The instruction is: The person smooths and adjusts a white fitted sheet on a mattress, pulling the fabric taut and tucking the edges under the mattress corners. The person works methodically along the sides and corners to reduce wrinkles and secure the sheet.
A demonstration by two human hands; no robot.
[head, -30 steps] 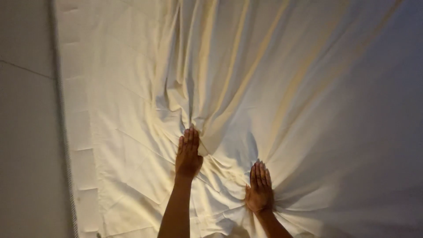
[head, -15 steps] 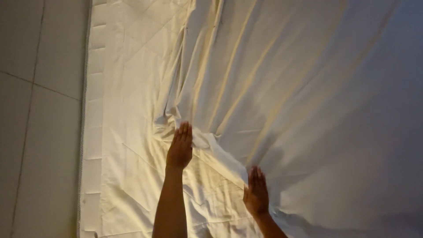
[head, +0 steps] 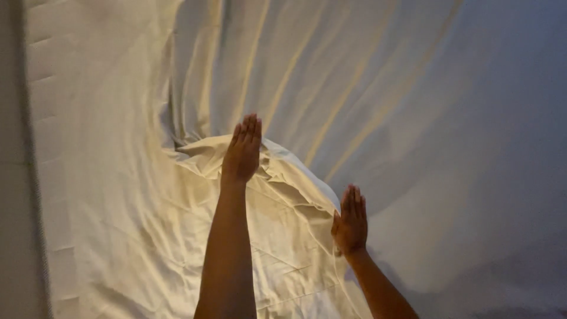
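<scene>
Now, left hand: my left hand [head: 243, 152] lies flat, fingers together, pressing a raised fold of the sheet.
Right hand: my right hand [head: 351, 221] lies flat on the fold's lower end.
Sheet: cream bedsheet [head: 413, 118], creased, covering the mattress.
Mattress: quilted left edge [head: 44, 147] exposed.

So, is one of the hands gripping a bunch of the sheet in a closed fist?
No: the left hand and right hand both lie flat with straight fingers on the cream sheet.
</scene>
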